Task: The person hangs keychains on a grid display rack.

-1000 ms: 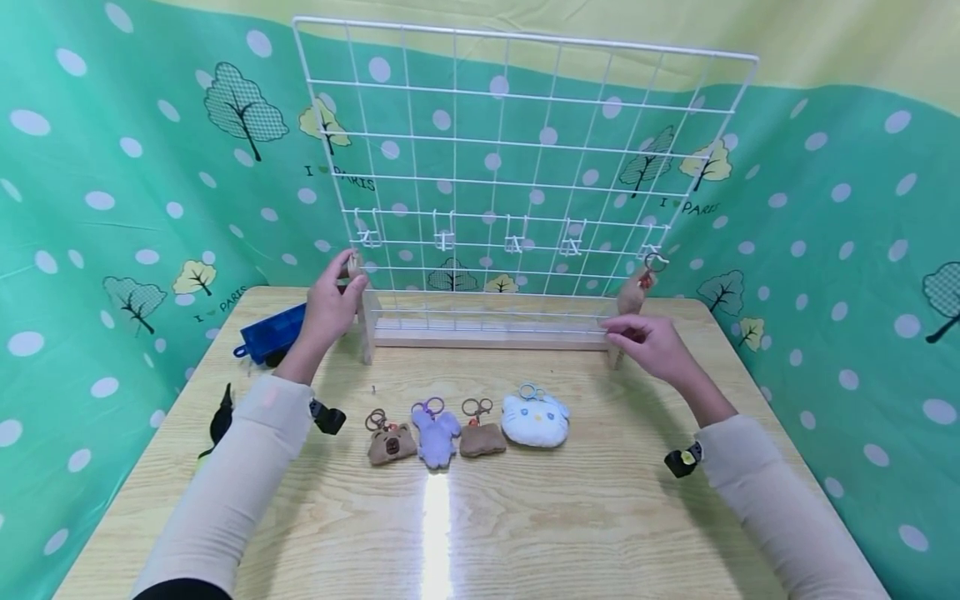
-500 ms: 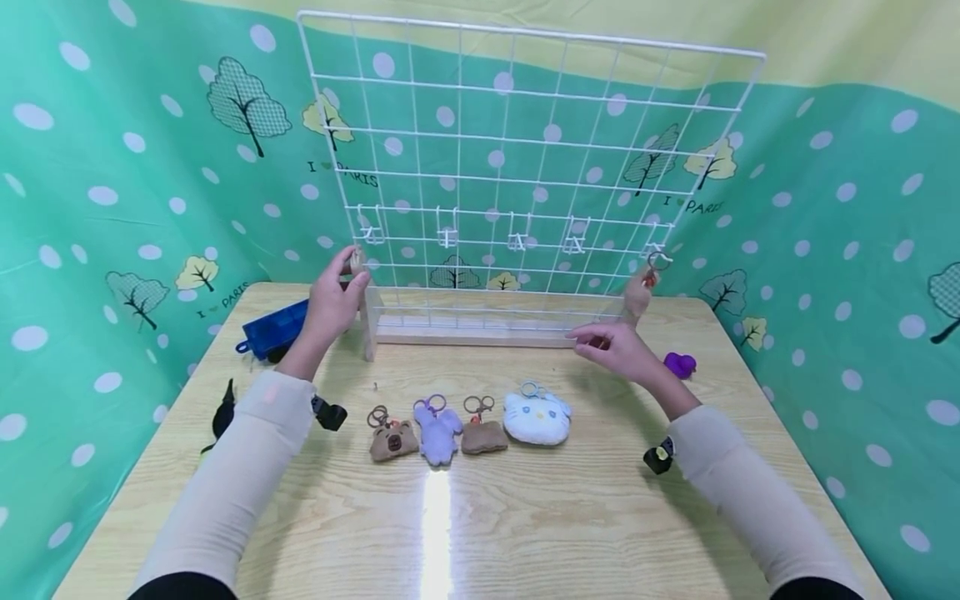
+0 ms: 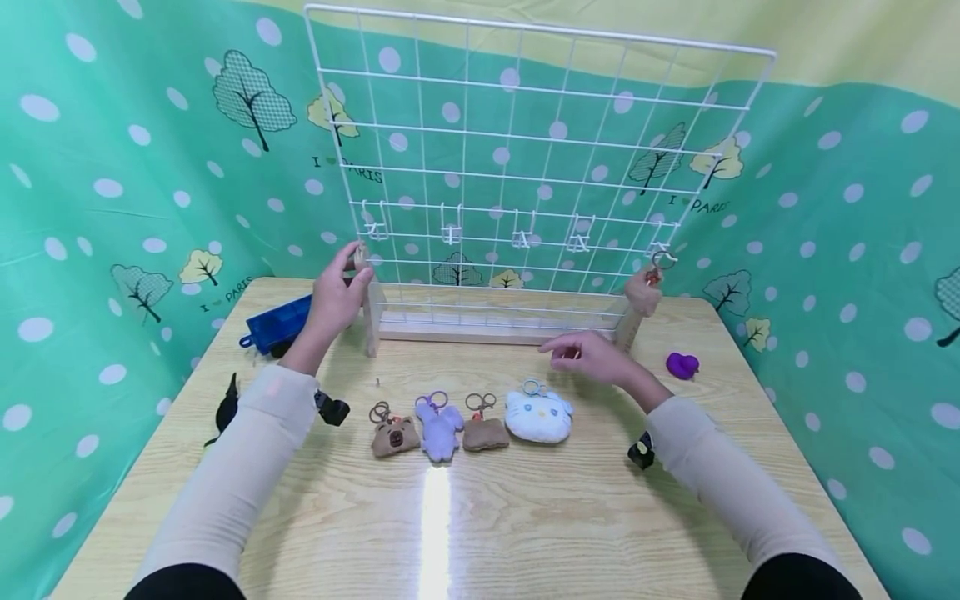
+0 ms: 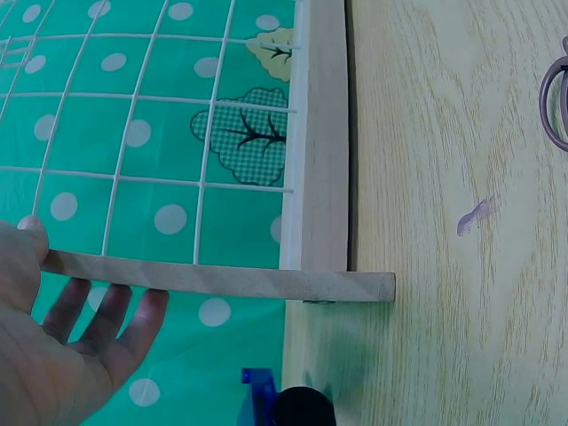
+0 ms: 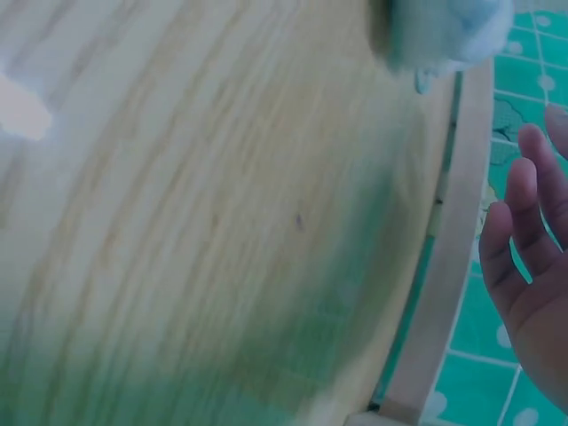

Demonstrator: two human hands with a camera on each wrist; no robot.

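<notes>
My left hand (image 3: pixel 337 292) grips the wooden side post (image 4: pixel 222 278) of a white wire grid rack (image 3: pixel 525 176), thumb on one side and fingers on the other. In front of the rack's wooden base bar (image 3: pixel 465 332), my right hand (image 3: pixel 588 357) hovers with loosely bent fingers and holds nothing. Just below it lies a white cat-face plush keychain (image 3: pixel 538 417). Left of that, in a row, are a brown plush keychain (image 3: pixel 485 435), a purple plush keychain (image 3: pixel 439 432) and a brown bear plush keychain (image 3: pixel 395 437). Another plush keychain (image 3: pixel 642 293) hangs from the rightmost hook.
Several white hooks (image 3: pixel 452 235) line one bar of the grid. A blue plastic box (image 3: pixel 279 325) lies behind my left forearm, with a black object (image 3: pixel 227 403) nearer. On the right sits a small purple object (image 3: pixel 682 365). A polka-dot curtain surrounds the wooden table (image 3: pixel 525 517).
My right hand has moved left and slightly down, from the rack's right post to above the white cat plush. The purple object on the right has come into view. My left hand keeps its grip.
</notes>
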